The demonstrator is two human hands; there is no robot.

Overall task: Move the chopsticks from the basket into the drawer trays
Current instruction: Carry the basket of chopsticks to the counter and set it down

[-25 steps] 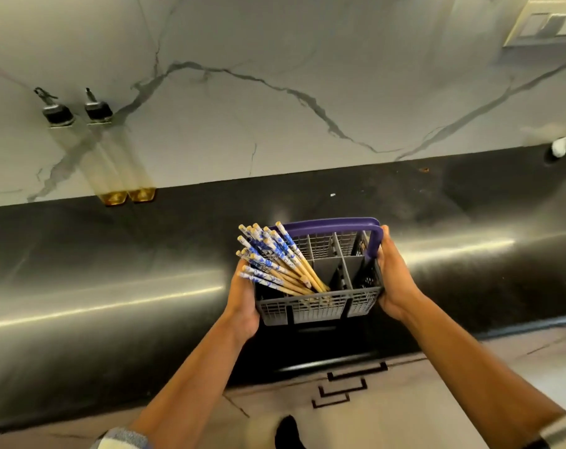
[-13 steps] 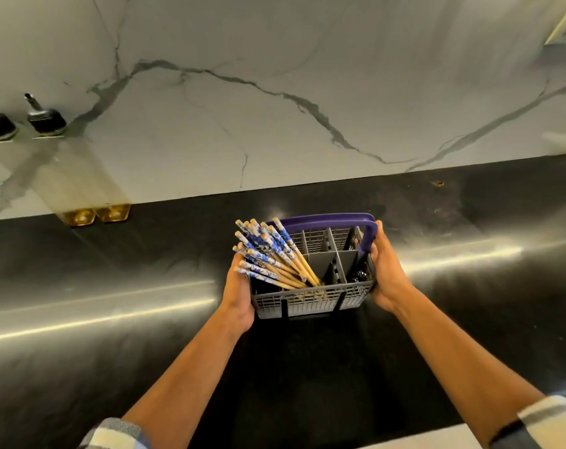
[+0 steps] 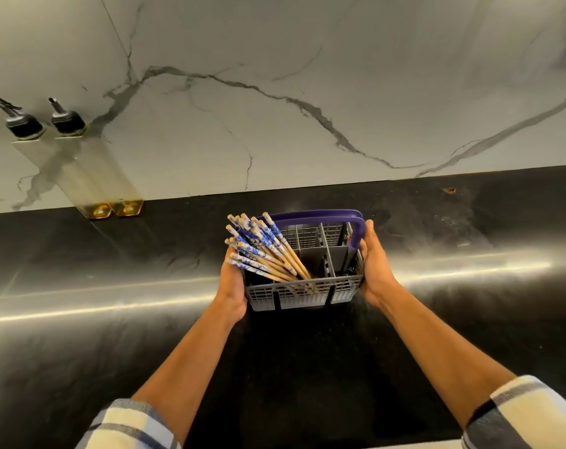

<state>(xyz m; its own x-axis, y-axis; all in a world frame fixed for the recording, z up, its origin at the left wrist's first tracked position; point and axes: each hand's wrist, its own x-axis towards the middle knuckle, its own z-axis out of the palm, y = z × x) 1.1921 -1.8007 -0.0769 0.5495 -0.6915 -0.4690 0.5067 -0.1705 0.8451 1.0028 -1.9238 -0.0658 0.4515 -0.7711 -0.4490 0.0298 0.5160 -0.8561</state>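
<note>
A grey plastic cutlery basket [image 3: 302,294] with a purple handle [image 3: 314,216] sits over the black countertop, a little past its middle. Several wooden chopsticks [image 3: 264,251] with blue-and-white tops lean out of its left compartments toward the left. My left hand [image 3: 233,283] grips the basket's left side, under the chopstick tops. My right hand [image 3: 374,264] grips its right side by the handle's end. The other compartments look mostly empty. No drawer or tray is in view.
Black polished countertop [image 3: 113,319] runs left to right under a white marble backsplash [image 3: 275,124]. Two tall clear oil bottles [image 3: 90,170] with black pour spouts stand at the back left. A small orange crumb [image 3: 451,190] lies at the back right.
Both hands have carried the basket forward over the countertop. My view has tilted up, so the drawer handles below the counter edge are out of sight.
</note>
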